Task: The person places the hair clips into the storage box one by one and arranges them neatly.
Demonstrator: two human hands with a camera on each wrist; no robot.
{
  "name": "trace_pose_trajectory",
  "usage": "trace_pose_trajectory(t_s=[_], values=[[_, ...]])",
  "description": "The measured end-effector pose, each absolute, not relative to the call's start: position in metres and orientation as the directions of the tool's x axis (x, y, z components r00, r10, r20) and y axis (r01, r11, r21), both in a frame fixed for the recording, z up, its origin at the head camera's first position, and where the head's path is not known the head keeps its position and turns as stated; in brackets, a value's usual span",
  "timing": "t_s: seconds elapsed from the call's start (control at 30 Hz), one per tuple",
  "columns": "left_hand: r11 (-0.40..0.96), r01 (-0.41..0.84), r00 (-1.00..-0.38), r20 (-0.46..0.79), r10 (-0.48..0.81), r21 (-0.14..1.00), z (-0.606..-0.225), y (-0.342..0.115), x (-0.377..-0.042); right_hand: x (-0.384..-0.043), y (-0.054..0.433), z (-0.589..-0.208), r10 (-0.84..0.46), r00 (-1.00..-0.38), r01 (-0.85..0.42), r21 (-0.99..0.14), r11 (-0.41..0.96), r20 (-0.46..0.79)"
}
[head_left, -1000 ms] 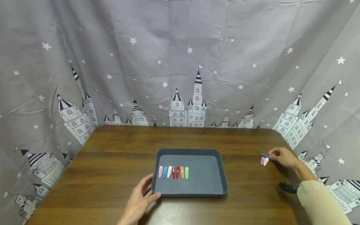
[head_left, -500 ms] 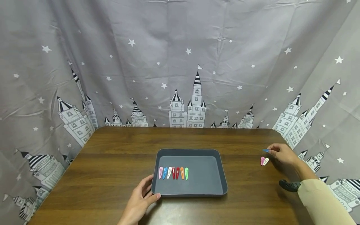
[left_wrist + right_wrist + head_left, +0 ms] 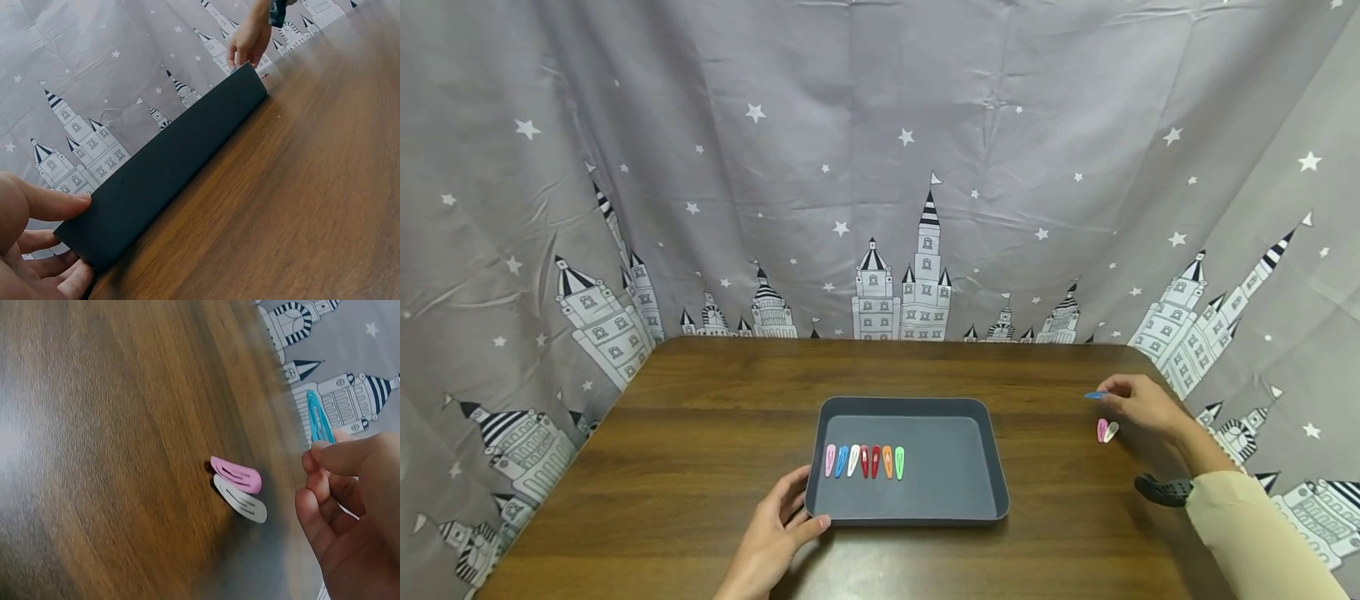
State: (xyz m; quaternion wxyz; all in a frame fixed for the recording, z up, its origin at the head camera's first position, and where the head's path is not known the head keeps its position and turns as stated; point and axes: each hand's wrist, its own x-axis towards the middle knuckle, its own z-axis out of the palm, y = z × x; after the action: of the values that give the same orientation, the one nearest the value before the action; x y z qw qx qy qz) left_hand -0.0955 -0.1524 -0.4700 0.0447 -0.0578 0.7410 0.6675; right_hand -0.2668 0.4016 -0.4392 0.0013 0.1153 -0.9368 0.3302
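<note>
A blue snap hair clip [image 3: 320,419] is pinched between the thumb and fingers of my right hand [image 3: 1142,404], above the right side of the table. Below that hand, a pink hair clip [image 3: 237,475] and a white hair clip [image 3: 240,500] lie side by side on the wood. My left hand [image 3: 772,529] grips the front left corner of a dark grey tray [image 3: 943,467], thumb at the front rim and fingers along the left wall. Inside the tray, a row of several hair clips runs from a pink one [image 3: 830,460] at the left to a green one [image 3: 899,463].
The brown wooden table [image 3: 700,433] reaches back to a grey curtain [image 3: 790,167] printed with castles and stars. A dark strap-like band [image 3: 1163,490] sits at the right wrist, by the cream sleeve [image 3: 1255,533].
My right hand has lifted the blue hair clip off the spot by the pink and white ones and moved it back and slightly left. My left hand stays on the tray.
</note>
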Motion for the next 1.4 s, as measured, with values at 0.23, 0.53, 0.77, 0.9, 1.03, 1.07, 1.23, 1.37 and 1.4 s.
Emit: trace_pose_trajectory(t_s=[0.23, 0.53, 0.77, 0.9, 1.03, 1.07, 1.23, 1.37, 1.4], values=[[0.128, -0.112, -0.994, -0.11, -0.02, 0.985, -0.473, -0.154, -0.096, -0.269, 0.392, -0.437, -0.23, -0.971, -0.219, -0.643, 0.734, 0.068], [0.11, -0.119, -0.993, -0.118, -0.017, 0.987, -0.473, -0.153, -0.097, -0.271, 0.382, -0.436, -0.255, -0.966, -0.217, -0.684, 0.696, 0.047], [0.101, -0.122, -0.993, -0.121, -0.019, 0.987, -0.473, -0.153, -0.098, -0.273, 0.373, -0.431, -0.281, -0.959, -0.234, -0.677, 0.698, 0.043], [0.108, -0.112, -0.994, -0.111, -0.018, 0.988, -0.473, -0.153, -0.097, -0.275, 0.367, -0.431, -0.307, -0.95, -0.268, -0.658, 0.704, 0.06], [0.117, -0.103, -0.995, -0.102, -0.019, 0.988, -0.474, -0.154, -0.096, -0.277, 0.361, -0.431, -0.334, -0.94, -0.297, -0.652, 0.698, 0.07], [0.12, -0.104, -0.995, -0.103, -0.019, 0.987, -0.474, -0.154, -0.096, -0.277, 0.359, -0.431, -0.336, -0.939, -0.298, -0.654, 0.696, 0.07], [0.125, -0.108, -0.994, -0.107, -0.017, 0.986, -0.473, -0.154, -0.097, -0.277, 0.351, -0.431, -0.354, -0.931, -0.326, -0.65, 0.686, 0.094], [0.113, -0.101, -0.995, -0.101, -0.012, 0.988, -0.473, -0.154, -0.097, -0.277, 0.346, -0.431, -0.376, -0.92, -0.353, -0.65, 0.673, 0.11], [0.113, -0.099, -0.995, -0.099, -0.012, 0.989, -0.473, -0.154, -0.097, -0.278, 0.345, -0.431, -0.38, -0.918, -0.358, -0.649, 0.672, 0.113]])
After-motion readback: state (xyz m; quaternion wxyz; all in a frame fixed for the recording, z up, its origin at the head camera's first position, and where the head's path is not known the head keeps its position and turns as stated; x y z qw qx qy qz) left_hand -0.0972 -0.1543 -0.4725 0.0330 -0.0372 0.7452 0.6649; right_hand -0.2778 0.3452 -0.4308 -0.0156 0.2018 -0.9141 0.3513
